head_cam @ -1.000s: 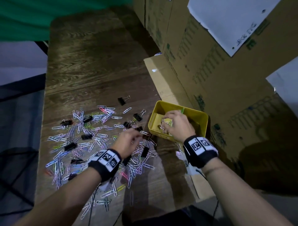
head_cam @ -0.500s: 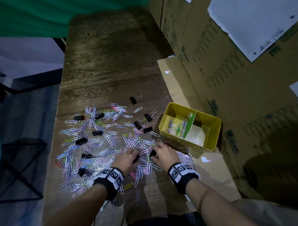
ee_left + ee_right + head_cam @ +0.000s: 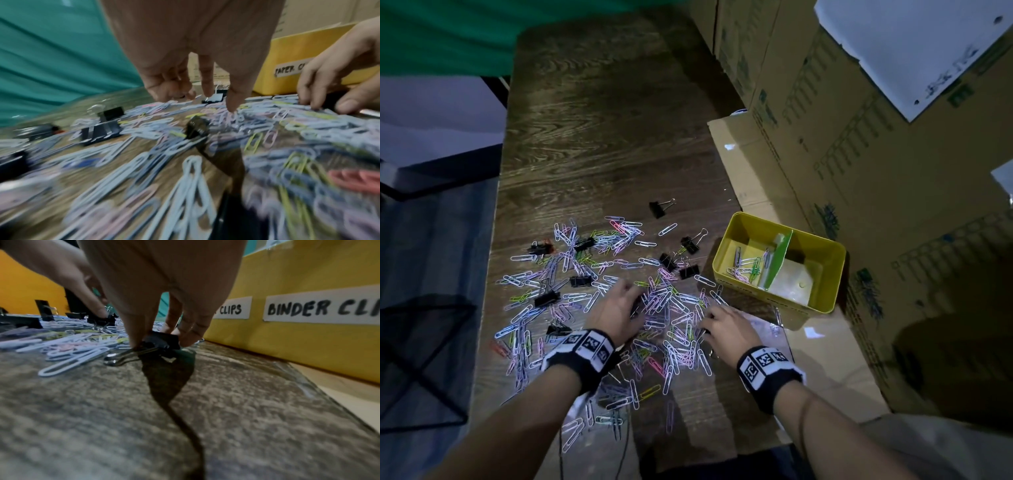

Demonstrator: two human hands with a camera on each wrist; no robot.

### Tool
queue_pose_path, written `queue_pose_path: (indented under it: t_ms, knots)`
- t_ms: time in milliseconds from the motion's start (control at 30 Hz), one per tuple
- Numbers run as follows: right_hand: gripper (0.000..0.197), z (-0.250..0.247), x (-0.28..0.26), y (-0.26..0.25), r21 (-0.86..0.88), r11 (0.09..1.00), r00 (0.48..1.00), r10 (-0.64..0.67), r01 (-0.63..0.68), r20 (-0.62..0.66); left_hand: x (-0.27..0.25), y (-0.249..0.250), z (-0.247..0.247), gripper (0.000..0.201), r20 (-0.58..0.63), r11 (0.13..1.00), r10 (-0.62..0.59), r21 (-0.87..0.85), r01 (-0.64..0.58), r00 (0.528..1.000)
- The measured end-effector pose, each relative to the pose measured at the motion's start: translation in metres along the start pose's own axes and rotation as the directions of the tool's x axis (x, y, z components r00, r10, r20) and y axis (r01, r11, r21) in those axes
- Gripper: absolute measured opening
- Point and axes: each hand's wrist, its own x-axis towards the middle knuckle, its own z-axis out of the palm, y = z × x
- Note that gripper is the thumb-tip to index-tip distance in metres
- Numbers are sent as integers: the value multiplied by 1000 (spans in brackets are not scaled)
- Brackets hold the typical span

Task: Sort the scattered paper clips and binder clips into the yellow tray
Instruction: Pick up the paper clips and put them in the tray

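Observation:
The yellow tray [image 3: 726, 253] stands at the right of the wooden table, split by a green divider [image 3: 779, 258]; several paper clips [image 3: 746, 269] lie in its left compartment. Coloured paper clips [image 3: 674, 308] and black binder clips [image 3: 582, 281] lie scattered to its left. My right hand [image 3: 160, 341] pinches a black binder clip [image 3: 164, 340] that still rests on the table, close to the tray's labelled front wall [image 3: 308, 337]. My left hand [image 3: 218, 97] hangs over the pile with fingers spread, its thumb tip [image 3: 233, 105] touching paper clips and another binder clip [image 3: 214, 97] just beyond.
Tall cardboard boxes [image 3: 876, 154] wall in the table's right side, and a flat cardboard sheet [image 3: 750, 164] lies under the tray. The far half of the table [image 3: 602, 120] is bare wood. A green cloth [image 3: 448, 34] hangs at the back left.
My right hand left the tray and came down on the pile beside the left hand, where it took hold of a binder clip. My left hand stayed on the pile.

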Motion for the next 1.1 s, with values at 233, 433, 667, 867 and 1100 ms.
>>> queue_pose_path:
  t_ms: [233,433,667,867,1100]
  knots:
    - [19,-6,-21,15,175,979,969,139,-104,-205,38,91,16,46,25,913,408,17,-409,913]
    - [17,-2,-52,46,64,932,889,359,-356,-283,45,113,33,73,312,891,291,256,-375,905]
    - [27,-1,-61,19,-10,977,921,197,-213,-337,7,85,46,62,339,779,477,264,-569,811]
    - [99,14,-37,-30,62,963,963,259,-263,70,-11,52,39,57,264,776,520,251,-579,812]
    - [54,16,-14,-43,204,918,940,339,-340,41,-8,57,39,47,276,875,374,212,-436,885]
